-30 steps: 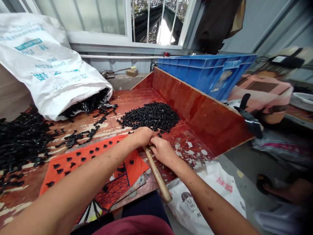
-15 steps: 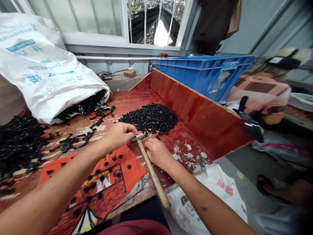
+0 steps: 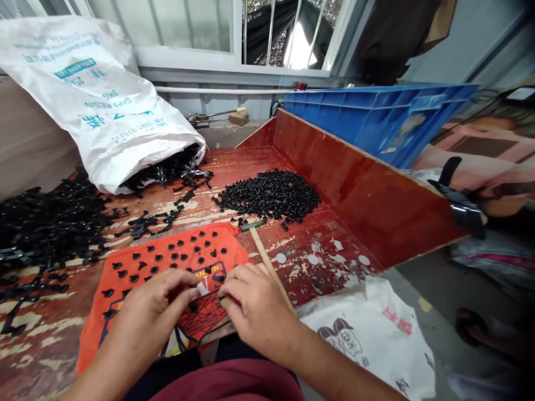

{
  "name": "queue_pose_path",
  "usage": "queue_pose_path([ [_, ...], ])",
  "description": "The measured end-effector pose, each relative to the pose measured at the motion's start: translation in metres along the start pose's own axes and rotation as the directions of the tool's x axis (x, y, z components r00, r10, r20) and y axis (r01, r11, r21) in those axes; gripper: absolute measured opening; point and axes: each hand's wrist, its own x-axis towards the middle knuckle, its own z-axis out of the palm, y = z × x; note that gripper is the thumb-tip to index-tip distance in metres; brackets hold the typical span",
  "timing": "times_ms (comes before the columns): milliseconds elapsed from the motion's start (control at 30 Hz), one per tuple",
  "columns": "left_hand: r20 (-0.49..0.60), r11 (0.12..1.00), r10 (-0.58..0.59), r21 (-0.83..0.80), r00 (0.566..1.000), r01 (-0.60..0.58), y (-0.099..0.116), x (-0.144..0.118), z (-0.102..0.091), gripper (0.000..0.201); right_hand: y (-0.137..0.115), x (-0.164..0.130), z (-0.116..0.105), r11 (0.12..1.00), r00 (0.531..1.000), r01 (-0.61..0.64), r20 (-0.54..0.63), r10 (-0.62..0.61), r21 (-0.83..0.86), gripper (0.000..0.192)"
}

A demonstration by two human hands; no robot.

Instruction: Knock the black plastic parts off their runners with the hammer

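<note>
Both hands meet over the near end of the orange printed cloth (image 3: pixel 167 273), which lies flat on the worn red worktable (image 3: pixel 317 256) right in front of the person. The left hand (image 3: pixel 156 303) curls its fingertips down onto the cloth beside a small black plastic piece (image 3: pixel 193 306); whether it actually pinches that piece, I cannot tell. The right hand (image 3: pixel 257 306) is bent, fingers tucked toward the cloth's near edge, and its grasp is hidden too (the knuckles cover whatever lies beneath). The two hands sit close, fingertips nearly touching.

Across the cloth, more black plastic pieces (image 3: pixel 175 250) lie scattered singly. Just beside the right hand, a wooden-handled tool (image 3: pixel 267 262) rests on the table, handle running under the hand, its dark head (image 3: pixel 252 226) pointing at the heap beyond.

That heap of small black parts (image 3: pixel 271 195) sits mid-table, near the tall red side board (image 3: pixel 355 184). To the left, black plastic sprues (image 3: pixel 45 223) lie piled, more of them spilling from the mouth of a white woven sack (image 3: pixel 104 111) tipped on its side. Behind the side board stands a blue plastic crate (image 3: pixel 376 117). Below the table's near right corner hangs a white printed bag (image 3: pixel 368 334).
</note>
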Motion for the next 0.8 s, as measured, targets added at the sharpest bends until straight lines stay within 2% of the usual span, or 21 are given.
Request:
queue_pose_path([
  [100,0.053,0.971,0.135,0.193,0.989,-0.143,0.000,0.005,0.004,0.031,-0.007,0.000,0.016,0.980,0.999,0.010,0.043,-0.001,-0.199,0.006],
  [300,0.141,0.860,0.225,0.437,0.964,-0.264,-0.007,0.009,0.031,0.029,-0.003,-0.002,0.023,0.969,0.999,0.013,0.044,-0.002,-0.247,0.007],
  [433,0.186,0.836,0.279,0.436,0.942,-0.334,0.001,0.019,0.021,0.022,-0.001,-0.003,0.024,0.972,0.999,0.003,0.043,0.008,-0.234,0.006],
  [533,0.174,0.840,0.221,0.467,0.960,-0.278,0.009,0.039,0.009,0.018,-0.003,-0.004,0.026,0.975,0.999,-0.003,0.052,0.015,-0.221,0.006],
  [600,0.226,0.807,0.186,0.521,0.956,-0.279,0.011,0.053,0.011,0.019,-0.006,-0.005,0.026,0.973,0.998,-0.014,0.053,0.027,-0.228,0.006],
  [700,0.283,0.745,0.175,0.588,0.943,-0.315,0.007,0.064,0.023,0.025,-0.003,-0.004,0.017,0.980,0.997,0.009,0.077,0.007,-0.198,0.001],
  [800,0.257,0.712,0.214,0.619,0.943,-0.330,-0.003,0.065,0.032,0.031,0.024,0.008,-0.010,0.984,0.995,-0.060,0.073,0.074,-0.169,0.019],
])
